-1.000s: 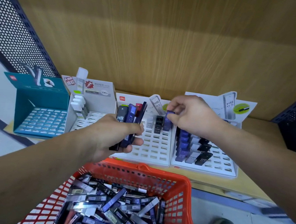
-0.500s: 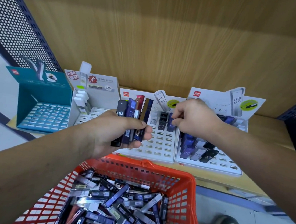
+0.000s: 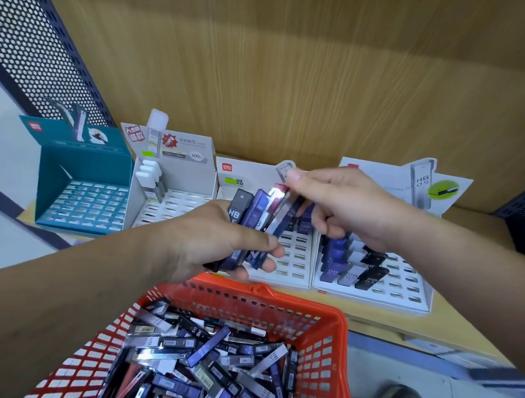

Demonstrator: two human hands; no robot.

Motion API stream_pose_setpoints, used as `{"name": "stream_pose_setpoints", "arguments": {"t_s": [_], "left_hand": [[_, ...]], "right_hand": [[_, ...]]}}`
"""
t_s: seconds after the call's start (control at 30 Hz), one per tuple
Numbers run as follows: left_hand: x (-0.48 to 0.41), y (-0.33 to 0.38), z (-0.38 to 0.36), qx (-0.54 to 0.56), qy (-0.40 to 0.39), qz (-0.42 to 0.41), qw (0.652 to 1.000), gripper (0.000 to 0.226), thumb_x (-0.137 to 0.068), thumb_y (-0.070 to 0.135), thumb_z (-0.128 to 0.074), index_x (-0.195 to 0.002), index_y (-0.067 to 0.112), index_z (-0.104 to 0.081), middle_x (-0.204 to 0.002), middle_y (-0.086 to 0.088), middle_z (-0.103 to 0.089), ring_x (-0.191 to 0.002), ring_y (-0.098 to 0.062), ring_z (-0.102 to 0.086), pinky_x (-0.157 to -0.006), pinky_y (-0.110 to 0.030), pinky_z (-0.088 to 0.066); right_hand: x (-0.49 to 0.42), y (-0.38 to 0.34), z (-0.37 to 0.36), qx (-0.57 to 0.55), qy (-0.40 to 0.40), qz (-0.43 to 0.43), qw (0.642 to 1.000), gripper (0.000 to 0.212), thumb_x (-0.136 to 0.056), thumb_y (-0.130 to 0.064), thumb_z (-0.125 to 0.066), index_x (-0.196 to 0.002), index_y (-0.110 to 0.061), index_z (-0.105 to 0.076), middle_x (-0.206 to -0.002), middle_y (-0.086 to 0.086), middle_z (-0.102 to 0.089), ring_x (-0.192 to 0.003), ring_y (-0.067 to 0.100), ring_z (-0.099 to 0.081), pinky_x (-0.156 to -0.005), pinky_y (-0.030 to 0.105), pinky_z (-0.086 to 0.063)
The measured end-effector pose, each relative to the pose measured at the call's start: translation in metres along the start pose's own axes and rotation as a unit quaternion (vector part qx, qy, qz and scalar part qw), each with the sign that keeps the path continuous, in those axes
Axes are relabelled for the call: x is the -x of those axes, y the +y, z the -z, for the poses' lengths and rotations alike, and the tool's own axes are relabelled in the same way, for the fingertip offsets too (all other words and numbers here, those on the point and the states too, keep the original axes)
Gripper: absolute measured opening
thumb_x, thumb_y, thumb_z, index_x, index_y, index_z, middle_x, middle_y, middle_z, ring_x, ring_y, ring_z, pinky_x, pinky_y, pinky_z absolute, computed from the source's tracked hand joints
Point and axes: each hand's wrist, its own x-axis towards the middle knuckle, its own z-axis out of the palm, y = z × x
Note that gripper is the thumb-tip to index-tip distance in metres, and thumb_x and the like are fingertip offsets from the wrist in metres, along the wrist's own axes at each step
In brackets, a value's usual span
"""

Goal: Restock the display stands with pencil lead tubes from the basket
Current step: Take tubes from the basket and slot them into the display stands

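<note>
Purple and black tubes clasped in left hand, right hand pinching one (tip blurred), basket cropped below

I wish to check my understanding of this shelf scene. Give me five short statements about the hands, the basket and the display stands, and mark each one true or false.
1. The left hand grips a bundle of lead tubes. True.
2. The red basket holds nothing. False: it is filled with loose tubes.
3. The teal stand is the leftmost of the four stands. True.
4. The rightmost stand has no tubes in it. False: blue, grey and black standing tubes fill its left columns.
5. The right hand reaches into the basket. False: it is up at the bundle, pinching one tube at its top.
</note>
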Motion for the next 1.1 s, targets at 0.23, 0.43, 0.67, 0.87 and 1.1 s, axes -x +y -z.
{"name": "stream_pose_setpoints", "arguments": {"t_s": [0.23,0.43,0.67,0.87,1.1], "left_hand": [[0.002,0.002,-0.009,0.012,-0.040,-0.007,0.999,0.026,-0.094,0.010,-0.073,-0.120,0.011,-0.070,-0.108,-0.010,-0.079,-0.102,-0.025,-0.076,-0.064,-0.029,-0.054],[0.002,0.001,-0.006,0.076,-0.050,-0.002,0.996,0.026,-0.097,0.010,-0.067,-0.123,0.007,-0.072,-0.112,-0.015,-0.078,-0.107,-0.024,-0.075,-0.068,-0.021,-0.056],[0.002,0.001,-0.011,0.063,-0.024,0.001,0.998,0.023,-0.096,0.007,-0.069,-0.119,0.005,-0.068,-0.104,-0.015,-0.079,-0.099,-0.026,-0.078,-0.062,-0.025,-0.057],[0.001,-0.001,-0.013,0.007,-0.023,-0.012,1.000,0.025,-0.095,0.006,-0.071,-0.120,0.006,-0.069,-0.101,-0.014,-0.079,-0.097,-0.027,-0.078,-0.068,-0.029,-0.058],[0.006,-0.011,0.003,-0.036,-0.026,0.019,0.999,0.021,-0.097,0.005,-0.070,-0.118,0.002,-0.069,-0.101,-0.015,-0.079,-0.095,-0.028,-0.078,-0.071,-0.030,-0.060]], "right_hand": [[0.003,0.008,-0.012,-0.051,-0.037,0.010,0.998,0.023,-0.101,-0.031,-0.064,-0.100,-0.011,-0.076,-0.077,0.014,-0.070,-0.049,0.013,-0.048,-0.042,0.026,-0.036],[0.005,0.011,-0.006,-0.109,-0.002,0.010,0.994,0.020,-0.098,-0.016,-0.069,-0.117,-0.009,-0.067,-0.093,0.016,-0.070,-0.048,0.017,-0.053,-0.042,0.027,-0.041],[0.013,-0.010,-0.008,0.023,-0.016,0.059,0.998,0.026,-0.082,-0.031,-0.085,-0.098,-0.014,-0.074,-0.080,0.007,-0.077,-0.059,0.012,-0.061,-0.047,0.023,-0.037],[0.008,-0.010,-0.013,0.074,-0.045,0.027,0.996,0.013,-0.080,-0.029,-0.087,-0.083,-0.017,-0.081,-0.073,-0.003,-0.074,-0.071,0.013,-0.065,-0.070,0.039,-0.051],[-0.008,-0.005,0.002,-0.053,0.046,-0.013,0.997,0.006,-0.097,-0.017,-0.070,-0.095,-0.011,-0.069,-0.098,0.013,-0.076,-0.085,0.022,-0.072,-0.079,0.043,-0.057]]}}
